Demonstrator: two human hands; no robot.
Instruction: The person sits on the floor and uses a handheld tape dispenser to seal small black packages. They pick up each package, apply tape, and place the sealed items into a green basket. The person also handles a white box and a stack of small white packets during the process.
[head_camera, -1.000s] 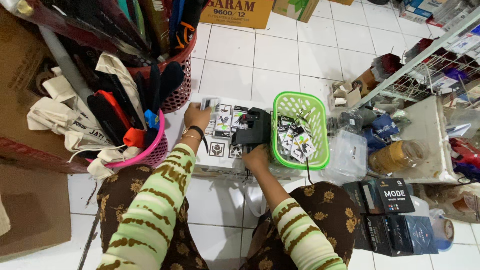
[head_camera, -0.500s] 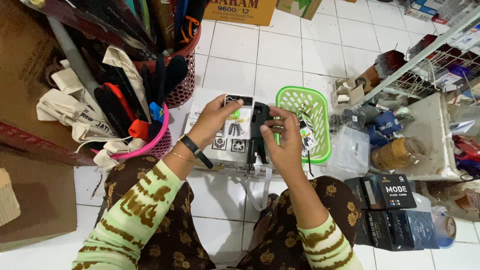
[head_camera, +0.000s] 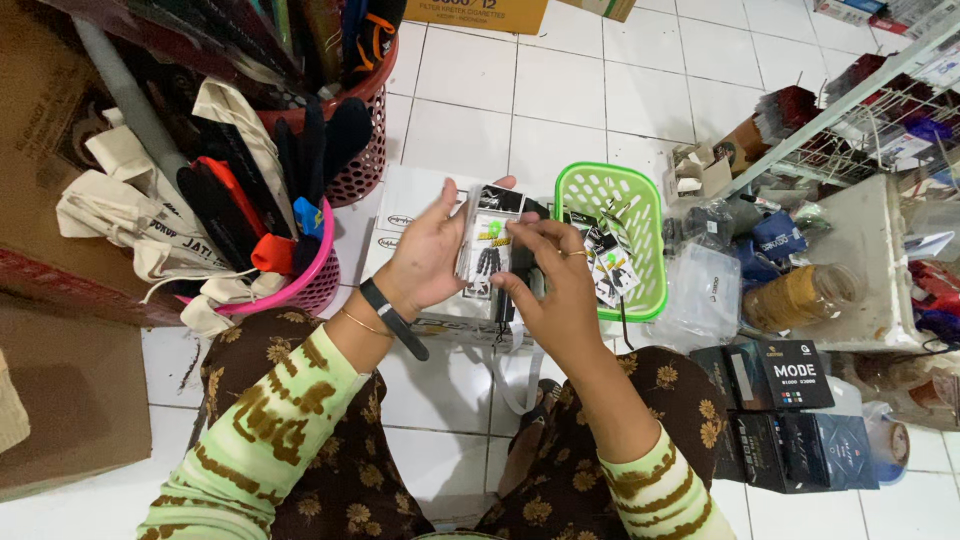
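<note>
Left hand (head_camera: 425, 255): fingers wrapped round the left edge of a small clear blister pack (head_camera: 487, 245), thumb on the front face. Grip firm; pack held upright, approx. over the white box (head_camera: 415, 205) on the floor.

Right hand (head_camera: 555, 285): thumb and forefinger pinch the pack's right side near a bright green sticker (head_camera: 493, 229); ring on one finger. A dark item sits behind the pack, partly hidden by the palm; cannot tell what it is or whether this hand also grips it.

Surroundings:
- Green basket (head_camera: 575, 190), just right of the hands, holds more packs of the same kind.
- Pink basket (head_camera: 312, 285), left, stuffed w/ cloth bags and dark tools; red basket (head_camera: 365, 150) behind it.
- Black cartons (head_camera: 775, 375) stacked at lower right.
- Wire rack (head_camera: 870, 90) at upper right.

Risk notes (judgement):
- Pack is slick plastic held by edges only; a slack pinch could let it drop onto the tiled floor.
- Sticker may crease or sit crooked if pressed while the pack flexes.
- Right elbow moves close to the green basket; a knock could tip it.
</note>
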